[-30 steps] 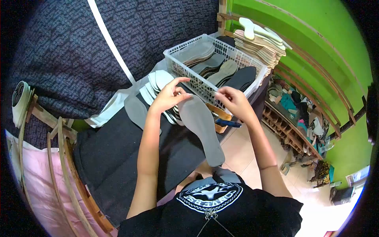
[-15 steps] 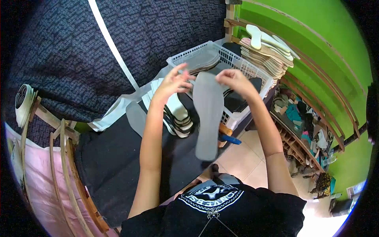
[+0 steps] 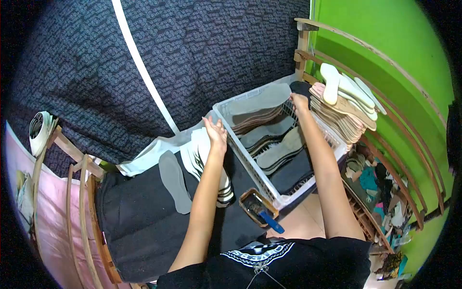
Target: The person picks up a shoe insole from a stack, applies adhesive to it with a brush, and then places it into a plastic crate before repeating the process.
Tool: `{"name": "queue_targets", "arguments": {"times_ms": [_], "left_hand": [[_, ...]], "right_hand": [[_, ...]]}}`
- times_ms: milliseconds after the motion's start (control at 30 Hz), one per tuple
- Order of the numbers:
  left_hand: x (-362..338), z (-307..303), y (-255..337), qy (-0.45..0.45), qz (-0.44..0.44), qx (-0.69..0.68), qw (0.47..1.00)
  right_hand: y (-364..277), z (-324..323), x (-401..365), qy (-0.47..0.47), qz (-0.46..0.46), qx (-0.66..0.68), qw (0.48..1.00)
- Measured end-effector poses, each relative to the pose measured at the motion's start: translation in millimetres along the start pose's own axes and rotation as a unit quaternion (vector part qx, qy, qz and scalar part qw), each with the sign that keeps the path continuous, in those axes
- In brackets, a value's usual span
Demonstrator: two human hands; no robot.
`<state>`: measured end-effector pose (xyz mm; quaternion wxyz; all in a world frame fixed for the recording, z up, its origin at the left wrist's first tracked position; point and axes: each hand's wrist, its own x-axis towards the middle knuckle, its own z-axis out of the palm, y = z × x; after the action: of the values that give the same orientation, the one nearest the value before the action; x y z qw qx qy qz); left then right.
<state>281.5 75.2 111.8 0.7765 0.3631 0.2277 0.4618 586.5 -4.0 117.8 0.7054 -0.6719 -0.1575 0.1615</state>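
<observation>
My right hand (image 3: 299, 102) pinches the end of a grey insole (image 3: 260, 99), which lies across the far end of the white plastic basket (image 3: 250, 166). Several more insoles (image 3: 279, 151) lie stacked in rows inside that basket. My left hand (image 3: 216, 134) has its fingers spread and holds nothing; it is over the upper end of a stack of white insoles (image 3: 199, 144), left of the basket. One single grey insole (image 3: 174, 180) rests on the black cloth (image 3: 139, 216) further left.
A tray (image 3: 250, 207) with a blue-handled brush (image 3: 271, 221) sits at the near edge of the cloth. Stacked insoles (image 3: 339, 113) stand right of the basket by wooden rails (image 3: 385, 62). Scraps (image 3: 370, 180) fill a shelf at the right.
The grey insole moved from in front of me to the basket's far end with my right hand. My left hand has lowered slightly. The view has shifted, showing more of the basket and tray.
</observation>
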Motion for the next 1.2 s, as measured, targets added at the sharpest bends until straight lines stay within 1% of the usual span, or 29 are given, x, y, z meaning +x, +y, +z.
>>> {"name": "queue_targets", "arguments": {"times_ms": [33, 100, 167, 200, 300, 333, 433, 467, 567, 600, 700, 767, 800, 833, 900, 933, 967, 1033, 1067, 1100, 1133, 1167, 1200], "left_hand": [[-1.4, 5.8, -3.9, 0.009, 0.009, -0.010, 1.000], [-2.3, 11.1, -9.4, 0.006, 0.019, -0.001, 1.000], [0.3, 7.5, -16.9, -0.001, 0.037, 0.005, 0.999], [-3.6, 13.0, -13.9, 0.012, 0.028, 0.014, 0.999], [-6.2, 16.3, -13.5, 0.011, 0.037, 0.040, 0.998], [-4.3, 14.7, -15.1, 0.005, 0.043, 0.038, 0.998], [4.4, 7.4, -22.3, -0.004, 0.051, 0.037, 0.998], [3.4, 9.0, -21.0, 0.003, 0.055, 0.069, 0.996], [1.5, 12.5, -18.8, 0.002, 0.056, 0.072, 0.996], [-0.3, 13.1, -17.5, 0.002, 0.054, 0.072, 0.996], [-9.1, 14.4, -8.4, -0.001, 0.067, 0.082, 0.994], [-15.0, 6.9, -3.3, 0.000, 0.086, 0.101, 0.991], [-18.3, 1.8, 0.4, 0.009, 0.088, 0.083, 0.993], [-27.3, -1.9, 6.0, 0.019, 0.093, 0.100, 0.990], [-37.6, -22.9, 18.8, 0.030, 0.097, 0.117, 0.988], [-42.3, -36.4, 26.7, 0.039, 0.104, 0.123, 0.986], [-50.3, -49.5, 34.3, 0.047, 0.117, 0.135, 0.983], [-63.2, -81.4, 50.1, 0.066, 0.124, 0.132, 0.981], [-68.5, -100.9, 56.1, 0.083, 0.133, 0.139, 0.978], [-76.7, -118.0, 64.0, 0.110, 0.139, 0.156, 0.972], [-84.7, -139.5, 69.6, 0.131, 0.140, 0.165, 0.968], [-92.6, -161.3, 75.8, 0.150, 0.141, 0.174, 0.963], [-104.7, -179.7, 83.0, 0.172, 0.143, 0.205, 0.953]], "right_hand": [[3.0, 6.9, 1.5, 0.008, 0.013, -0.006, 1.000], [18.4, 22.3, 16.9, 0.030, -0.030, -0.063, 0.997], [34.3, 30.7, 32.5, 0.012, -0.030, -0.065, 0.997], [42.7, 33.6, 39.2, 0.004, -0.028, -0.067, 0.997], [80.4, 42.8, 77.5, -0.026, -0.061, -0.154, 0.986], [76.2, 44.7, 65.9, -0.011, -0.055, -0.129, 0.990], [54.2, 42.2, 38.2, 0.005, -0.112, -0.206, 0.972], [39.0, 38.3, 25.2, -0.015, -0.133, -0.279, 0.951], [6.6, 42.5, -12.1, 0.069, -0.182, -0.416, 0.888], [3.6, 43.2, -13.2, 0.045, -0.190, -0.404, 0.894], [0.8, 55.9, -16.8, 0.072, -0.288, -0.359, 0.885], [-19.9, 66.6, -43.3, 0.028, -0.309, -0.339, 0.888], [-27.8, 72.9, -56.8, 0.004, -0.320, -0.329, 0.889], [-29.3, 82.2, -64.7, -0.033, -0.346, -0.306, 0.886], [-35.3, 109.8, -84.1, -0.112, -0.398, -0.252, 0.875], [-40.4, 125.0, -101.9, -0.130, -0.406, -0.236, 0.873], [-40.4, 142.7, -116.7, -0.175, -0.403, -0.231, 0.868], [-44.1, 175.2, -150.9, -0.258, -0.393, -0.222, 0.854], [-49.5, 188.2, -173.5, -0.301, -0.359, -0.279, 0.838], [-38.8, 210.2, -182.6, -0.343, -0.351, -0.308, 0.815], [-38.0, 225.1, -205.8, -0.382, -0.378, -0.337, 0.773], [-37.4, 235.4, -228.1, -0.442, -0.276, -0.385, 0.762], [-16.3, 259.0, -237.6, -0.473, -0.237, -0.423, 0.735]]}}
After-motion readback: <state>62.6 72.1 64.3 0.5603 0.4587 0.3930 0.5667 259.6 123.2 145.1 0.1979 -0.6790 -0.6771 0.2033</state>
